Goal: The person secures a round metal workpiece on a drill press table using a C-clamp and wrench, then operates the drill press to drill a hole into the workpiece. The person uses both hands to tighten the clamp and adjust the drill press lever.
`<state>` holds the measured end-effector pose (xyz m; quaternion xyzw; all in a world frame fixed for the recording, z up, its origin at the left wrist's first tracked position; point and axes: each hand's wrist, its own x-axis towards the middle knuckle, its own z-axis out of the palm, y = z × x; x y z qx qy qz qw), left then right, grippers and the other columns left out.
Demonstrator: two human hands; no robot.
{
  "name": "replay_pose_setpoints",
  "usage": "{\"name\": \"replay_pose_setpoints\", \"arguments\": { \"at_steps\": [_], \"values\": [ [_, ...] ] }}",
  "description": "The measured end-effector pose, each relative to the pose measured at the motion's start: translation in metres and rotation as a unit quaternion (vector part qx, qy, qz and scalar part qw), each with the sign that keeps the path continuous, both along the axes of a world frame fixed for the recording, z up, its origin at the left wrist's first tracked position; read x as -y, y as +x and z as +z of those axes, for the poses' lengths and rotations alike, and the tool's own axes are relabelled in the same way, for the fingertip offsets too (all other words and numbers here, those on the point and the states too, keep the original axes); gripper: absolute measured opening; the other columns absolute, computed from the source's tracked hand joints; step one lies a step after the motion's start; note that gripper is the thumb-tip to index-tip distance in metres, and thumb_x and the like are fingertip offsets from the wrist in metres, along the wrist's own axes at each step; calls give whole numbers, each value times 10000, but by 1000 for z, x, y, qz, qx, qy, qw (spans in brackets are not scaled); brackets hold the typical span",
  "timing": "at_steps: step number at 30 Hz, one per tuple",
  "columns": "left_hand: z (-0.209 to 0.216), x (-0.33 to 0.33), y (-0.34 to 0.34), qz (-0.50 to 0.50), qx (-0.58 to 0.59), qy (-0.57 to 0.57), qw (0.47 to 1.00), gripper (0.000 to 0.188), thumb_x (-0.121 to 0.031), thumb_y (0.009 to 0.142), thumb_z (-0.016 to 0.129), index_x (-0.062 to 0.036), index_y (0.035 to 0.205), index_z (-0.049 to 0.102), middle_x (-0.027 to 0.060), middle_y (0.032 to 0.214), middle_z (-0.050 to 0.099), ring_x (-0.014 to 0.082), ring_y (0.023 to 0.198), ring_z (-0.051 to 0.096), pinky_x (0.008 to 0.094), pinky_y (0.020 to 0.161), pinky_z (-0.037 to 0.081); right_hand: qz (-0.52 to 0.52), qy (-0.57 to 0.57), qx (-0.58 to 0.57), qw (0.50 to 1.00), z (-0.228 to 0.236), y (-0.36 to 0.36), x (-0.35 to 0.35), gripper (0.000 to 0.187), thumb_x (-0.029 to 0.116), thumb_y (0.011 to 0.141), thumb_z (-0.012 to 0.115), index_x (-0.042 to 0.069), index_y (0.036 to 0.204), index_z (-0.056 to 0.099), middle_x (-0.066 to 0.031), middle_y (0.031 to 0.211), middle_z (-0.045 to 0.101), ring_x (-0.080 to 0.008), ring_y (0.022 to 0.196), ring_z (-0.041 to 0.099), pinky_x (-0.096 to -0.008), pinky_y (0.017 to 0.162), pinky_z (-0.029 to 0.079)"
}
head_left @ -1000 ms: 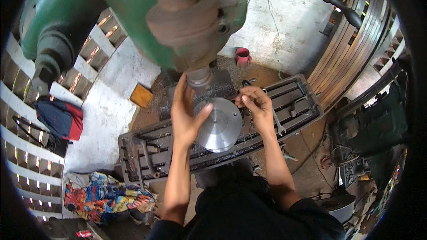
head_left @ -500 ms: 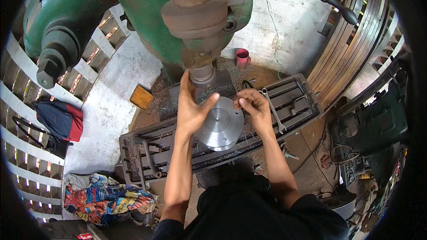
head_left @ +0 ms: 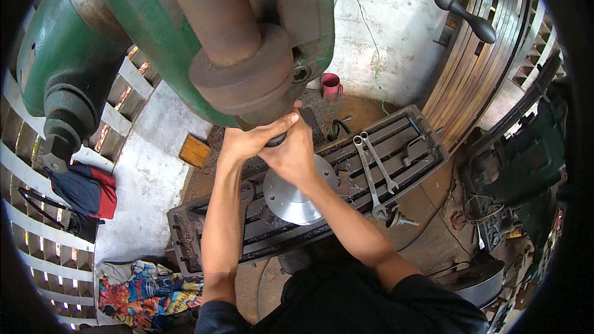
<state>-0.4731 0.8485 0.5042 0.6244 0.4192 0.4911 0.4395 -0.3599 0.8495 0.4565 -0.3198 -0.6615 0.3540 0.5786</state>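
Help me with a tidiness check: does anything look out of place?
Yes: two wrenches lie across the slotted machine table, and the left one's near end seems to overhang the edge, which looks precarious.

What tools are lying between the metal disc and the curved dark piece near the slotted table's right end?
Two combination wrenches, side by side on the slotted table, as the head view shows.

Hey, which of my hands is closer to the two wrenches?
Right. Your right hand, at the spindle, is left of the wrenches; your left hand, also there, is farther left.
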Motion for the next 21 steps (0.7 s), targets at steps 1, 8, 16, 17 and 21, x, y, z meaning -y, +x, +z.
{"name": "replay_pose_setpoints", "arguments": {
  "at_steps": [1, 8, 16, 17, 21],
  "values": [
    [-4, -3, -4, -8, -5, 10, 1000, 402, -87, 877, 744, 13, 1249, 631, 124, 1200, 678, 219, 1192, 571, 364, 1062, 427, 33, -24, -5, 999, -3, 3, -7, 702, 74, 601, 846, -36, 1215, 524, -190, 1096, 603, -343, 1030, 636, -410, 929, 497],
    [-12, -7, -22, 2, -80, -60, 995, 432, -102, 888, 731, 13, 1286, 606, 122, 1258, 644, 216, 1133, 604, 349, 965, 496, 484, -227, -35, 844, -31, 24, -94, 831, 36, 456, 877, -89, 1197, 523, -132, 1163, 630, -219, 1097, 624, -331, 892, 521],
    [-37, -16, -32, 39, -214, 76, 973, 440, -193, 930, 715, -25, 1321, 605, 87, 1274, 646, 199, 1139, 611, 319, 950, 506, 280, -183, 78, 939, 0, 48, -43, 857, 111, 543, 913, -79, 1272, 502, -188, 1255, 613, -252, 1196, 585, -386, 972, 481],
    [-43, -18, -33, 64, -204, 122, 969, 423, -191, 935, 706, -19, 1309, 609, 93, 1289, 641, 201, 1160, 601, 332, 979, 491, 188, -95, 68, 975, 1, 38, -27, 817, 175, 573, 924, -68, 1254, 541, -179, 1238, 634, -268, 1172, 598, -402, 982, 474],
    [-57, -26, -42, 16, -158, 42, 986, 354, -161, 912, 706, 0, 1221, 640, 122, 1300, 638, 226, 1216, 569, 366, 1058, 438, 34, -37, -26, 998, -8, 10, -5, 694, 256, 609, 945, -36, 1158, 640, -146, 1175, 682, -268, 1107, 635, -411, 1002, 452]
  ]
}}
